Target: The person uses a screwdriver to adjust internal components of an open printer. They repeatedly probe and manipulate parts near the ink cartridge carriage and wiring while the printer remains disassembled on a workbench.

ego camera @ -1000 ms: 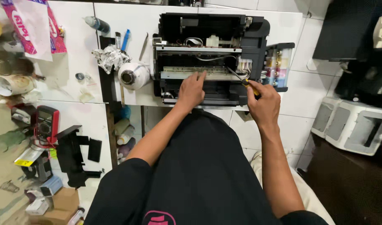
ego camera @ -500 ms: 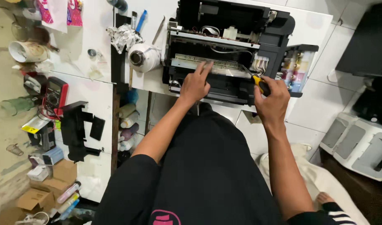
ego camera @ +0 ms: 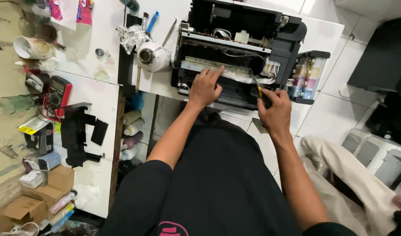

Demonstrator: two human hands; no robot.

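Repair workshop: opened printer [ego camera: 244, 57], multimeter [ego camera: 57, 95], scattered parts.

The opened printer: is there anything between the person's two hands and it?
Nothing visible. The left hand rests directly on the white strip inside the opened printer. The right hand holds a screwdriver with its tip at the printer's front right, beside the ink tank unit.

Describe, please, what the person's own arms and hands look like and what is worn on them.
Both forearms are bare down to the left hand and the right hand: no gloves, and no watch, ring or band shows. Black short sleeves cover the upper arms, part of a black shirt with a pink mark low on its front. No cables or markings show on the arms.
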